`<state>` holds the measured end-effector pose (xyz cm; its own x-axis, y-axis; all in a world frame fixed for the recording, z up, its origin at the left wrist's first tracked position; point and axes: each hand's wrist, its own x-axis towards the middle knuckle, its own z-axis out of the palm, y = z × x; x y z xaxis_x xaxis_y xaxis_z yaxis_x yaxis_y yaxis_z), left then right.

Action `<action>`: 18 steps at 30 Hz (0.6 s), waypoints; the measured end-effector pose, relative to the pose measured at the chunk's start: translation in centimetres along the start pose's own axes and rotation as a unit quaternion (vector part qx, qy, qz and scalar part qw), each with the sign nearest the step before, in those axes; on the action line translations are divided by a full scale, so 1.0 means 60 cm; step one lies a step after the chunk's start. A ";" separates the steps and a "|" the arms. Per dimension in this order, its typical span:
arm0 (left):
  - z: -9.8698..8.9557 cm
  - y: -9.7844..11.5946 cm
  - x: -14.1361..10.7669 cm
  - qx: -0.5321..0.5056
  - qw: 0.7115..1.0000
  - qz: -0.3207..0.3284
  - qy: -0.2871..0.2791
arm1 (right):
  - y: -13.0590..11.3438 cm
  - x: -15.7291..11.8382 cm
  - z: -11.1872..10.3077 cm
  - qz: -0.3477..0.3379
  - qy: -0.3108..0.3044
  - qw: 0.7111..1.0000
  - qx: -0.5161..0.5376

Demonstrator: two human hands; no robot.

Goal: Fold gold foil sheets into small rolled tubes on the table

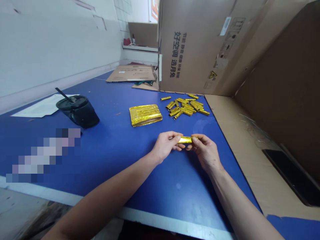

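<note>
Both my hands hold a small gold foil tube [185,140] between them, above the blue table top [107,166]. My left hand [166,145] pinches its left end, and my right hand [203,150] grips the right end with thumb and fingers. Beyond my hands lies a loose heap of similar gold foil tubes [186,106]. To the left of that heap sits a flat stack of gold foil sheets [145,115]. Neither hand touches the heap or the stack.
A black lidded cup with a straw [80,111] stands on white papers [42,106] at the left. A large printed cardboard box [190,46] rises beyond the table. Cardboard [237,133] lines the right side, with a dark flat slab [290,176] on it. A pixelated patch [45,155] covers the table's left.
</note>
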<state>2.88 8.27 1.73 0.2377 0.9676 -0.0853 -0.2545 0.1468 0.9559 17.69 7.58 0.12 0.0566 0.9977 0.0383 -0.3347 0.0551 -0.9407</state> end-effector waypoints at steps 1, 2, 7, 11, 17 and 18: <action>0.000 -0.002 0.000 -0.001 1.000 0.002 0.003 | 0.001 0.000 0.000 -0.004 0.003 1.000 -0.003; -0.001 -0.003 0.001 -0.001 1.000 0.002 0.006 | 0.002 -0.001 0.001 -0.008 0.005 1.000 -0.006; -0.001 -0.008 0.002 -0.001 1.000 -0.001 -0.007 | 0.005 -0.007 0.005 -0.017 -0.009 0.999 -0.041; 0.000 -0.011 0.001 -0.005 1.000 0.020 0.005 | 0.007 -0.007 0.004 -0.058 0.018 0.996 -0.063; 0.002 -0.010 -0.002 -0.031 0.995 0.084 0.037 | 0.006 -0.011 0.004 -0.122 0.032 0.986 -0.106; 0.002 -0.010 -0.002 -0.032 0.995 0.083 0.040 | 0.005 -0.012 0.005 -0.134 0.030 0.984 -0.114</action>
<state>3.10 8.02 1.20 0.1122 0.9926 0.0470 -0.3438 -0.0056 0.9390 17.29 6.86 -0.10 0.1715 0.9441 0.2817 -0.0807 0.2984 -0.9510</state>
